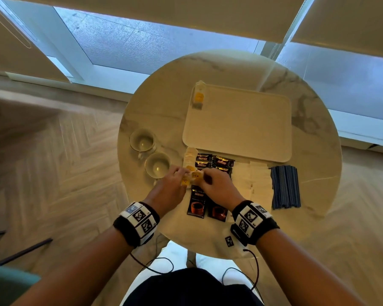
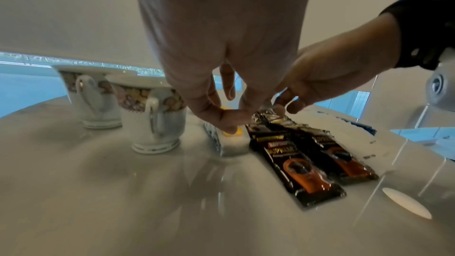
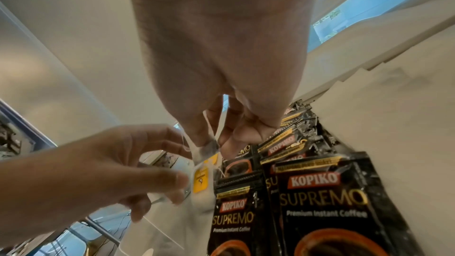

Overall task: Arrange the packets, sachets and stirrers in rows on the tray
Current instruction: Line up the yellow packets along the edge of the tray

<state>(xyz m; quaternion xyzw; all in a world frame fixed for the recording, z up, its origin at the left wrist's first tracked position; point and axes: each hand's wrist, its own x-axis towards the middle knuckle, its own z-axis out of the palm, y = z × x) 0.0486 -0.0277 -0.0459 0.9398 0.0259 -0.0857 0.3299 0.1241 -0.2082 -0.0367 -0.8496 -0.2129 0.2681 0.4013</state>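
Here the tea bags (image 3: 200, 180) with yellow tags sit near the front edge of the table (image 1: 155, 102), left of the black Kopiko coffee sachets (image 1: 196, 203), pinched by both hands: the left hand (image 1: 169, 188) and the right hand (image 1: 219, 186) each curl fingertips onto them. One more tea bag (image 1: 199, 97) lies on the far left corner of the white tray (image 1: 241, 122). White sachets (image 1: 258, 180) and blue stirrers (image 1: 285, 186) lie toward the right edge, two cups (image 1: 157, 165) toward the left.
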